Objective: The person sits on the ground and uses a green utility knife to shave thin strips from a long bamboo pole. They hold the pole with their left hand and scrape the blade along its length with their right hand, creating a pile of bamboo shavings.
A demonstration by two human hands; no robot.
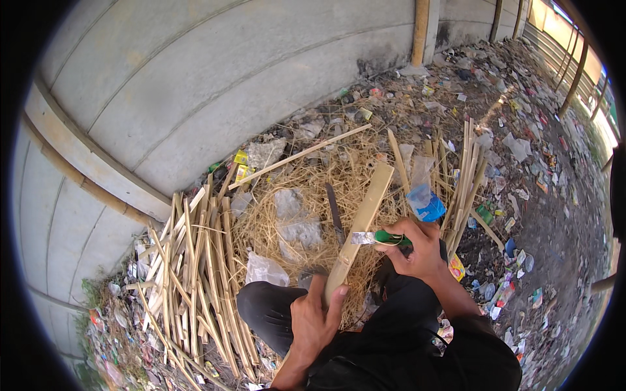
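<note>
Head view: nearest, the left hand [313, 320] was wrapped around the near end of a pale bamboo strip [375, 195], which slanted away to the right above the legs. Just beyond, the right hand [417, 251] was curled around the green handle of a knife [362, 238], its blade lying across the strip; cannot tell which way the edge faced or whether it had bitten in.

Risk 1: blade skidding near-ward into the left hand; probable cause, a hard or uneven spot in the bamboo, with no guard visible between. Risk 2: strip rolling under load, since its far end appeared unsupported. Risk 3: overshoot to a trouser leg [267, 314], the knees being close.

Surroundings: a clear plastic bag [266, 270] sat beside the left knee. A heap of cut strips [195, 280] lay left. A long dark blade [334, 207] rested on loose shavings [261, 221] just left of the strip, a likely snag or cut hazard. Right, a blue wrapper [428, 207] and more upright strips [464, 182] crowded the knife side. Farthest, a grey wall [215, 78] bounded the litter-strewn ground [554, 260].
</note>
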